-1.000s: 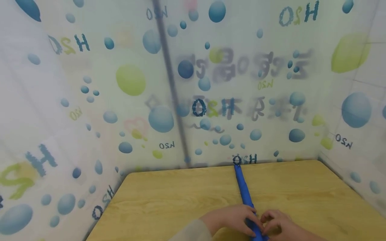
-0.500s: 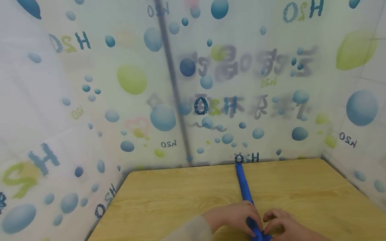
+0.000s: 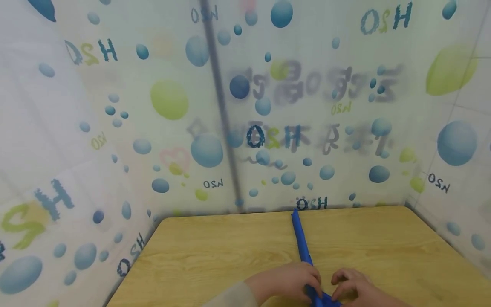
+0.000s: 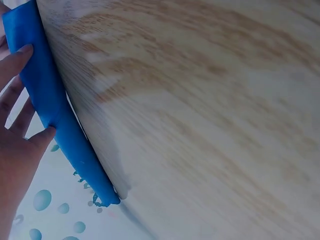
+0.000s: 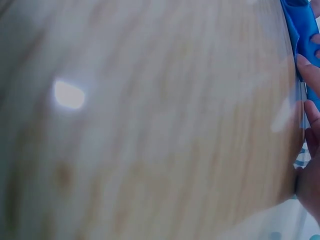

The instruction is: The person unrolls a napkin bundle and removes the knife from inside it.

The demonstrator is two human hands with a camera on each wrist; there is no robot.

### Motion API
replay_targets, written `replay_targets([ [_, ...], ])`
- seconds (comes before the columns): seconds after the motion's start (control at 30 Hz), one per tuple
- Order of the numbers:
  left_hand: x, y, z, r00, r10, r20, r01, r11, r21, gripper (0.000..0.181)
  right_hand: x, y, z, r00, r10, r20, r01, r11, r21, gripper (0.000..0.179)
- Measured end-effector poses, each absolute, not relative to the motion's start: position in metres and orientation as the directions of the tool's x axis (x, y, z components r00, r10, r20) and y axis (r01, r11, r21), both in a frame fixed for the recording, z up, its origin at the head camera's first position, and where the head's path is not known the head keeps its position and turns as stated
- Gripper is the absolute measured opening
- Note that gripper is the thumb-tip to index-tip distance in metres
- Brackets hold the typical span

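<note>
A long, narrow roll of smooth blue cloth [image 3: 301, 241] lies lengthwise on the wooden table, its far end at the back edge. My left hand [image 3: 285, 279] grips the roll near its close end, fingers bent over it. In the left wrist view the thumb and fingertips of the left hand [image 4: 20, 135] rest against the blue cloth [image 4: 52, 100]. Just to the right, my right hand [image 3: 354, 288] pinches a loose blue flap with bent fingers. The right wrist view has the right hand [image 5: 311, 80] at the cloth's folded edge [image 5: 300, 25], partly cut off.
The wooden table [image 3: 215, 247] has rounded back corners and meets a pale curtain [image 3: 172, 140] printed with blue and green drops and H2O lettering. The curtain also encloses the left and right sides. A dark pole [image 3: 216, 85] shows through it.
The blue roll has swung slightly left, at its far end and under my left hand, which moved left with it. My right hand stays in nearly the same place, and more of the flap shows.
</note>
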State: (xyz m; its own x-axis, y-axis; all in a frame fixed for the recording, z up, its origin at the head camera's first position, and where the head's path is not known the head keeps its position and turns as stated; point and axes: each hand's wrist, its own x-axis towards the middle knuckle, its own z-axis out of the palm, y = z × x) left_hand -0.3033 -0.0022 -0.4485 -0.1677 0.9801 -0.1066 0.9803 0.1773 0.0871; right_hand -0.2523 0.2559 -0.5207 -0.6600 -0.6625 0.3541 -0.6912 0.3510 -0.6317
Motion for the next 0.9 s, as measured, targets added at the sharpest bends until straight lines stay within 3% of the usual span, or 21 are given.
replay_targets([
  [0.1, -0.302, -0.007, -0.450, -0.164, 0.985, -0.046, 0.985, 0.166, 0.047, 0.026, -0.250, 0.256, -0.521, -0.697, -0.645, 0.313, -0.651, 0.388, -0.652, 0.020],
  [0.23, -0.304, -0.015, -0.451, -0.185, 0.983, -0.019, 0.982, 0.185, 0.047, 0.024, -0.250, 0.256, -0.522, -0.671, -0.649, 0.359, -0.694, 0.379, -0.612, 0.021],
  [0.33, -0.305, -0.021, -0.452, -0.215, 0.976, -0.034, 0.973, 0.217, 0.082, 0.028, -0.251, 0.255, -0.523, -0.642, -0.654, 0.399, -0.732, 0.369, -0.573, 0.023],
  [0.53, -0.308, -0.029, -0.454, -0.275, 0.954, -0.121, 0.938, 0.294, 0.183, 0.042, -0.250, 0.257, -0.523, -0.674, -0.644, 0.361, -0.703, 0.412, -0.579, 0.022],
  [0.7, -0.309, -0.031, -0.454, -0.303, 0.938, -0.169, 0.896, 0.341, 0.284, 0.038, -0.251, 0.257, -0.521, -0.706, -0.640, 0.304, -0.654, 0.423, -0.627, 0.019],
  [0.9, -0.304, -0.030, -0.454, -0.300, 0.944, -0.137, 0.929, 0.321, 0.183, 0.037, -0.250, 0.256, -0.520, -0.711, -0.643, 0.285, -0.638, 0.420, -0.646, 0.019],
])
